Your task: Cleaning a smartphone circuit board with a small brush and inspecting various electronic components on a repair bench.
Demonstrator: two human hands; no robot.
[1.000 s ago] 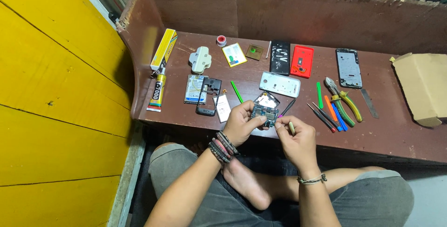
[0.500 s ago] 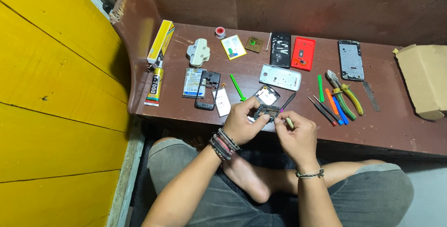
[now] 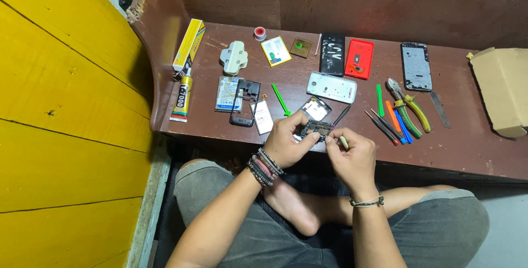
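Phone frame [image 3: 314, 127], small and dark with its innards bared, sits at the near edge of the worktop [image 3: 473, 147], the left hand [image 3: 286, 141] with its grip clamped on its left end. Right hand [image 3: 352, 158] is pinched shut on a thin pale tool [image 3: 344, 142] just beside it. A slip could gouge the exposed parts or tip the frame off the edge. Its long axis seems to run left to right, open face up
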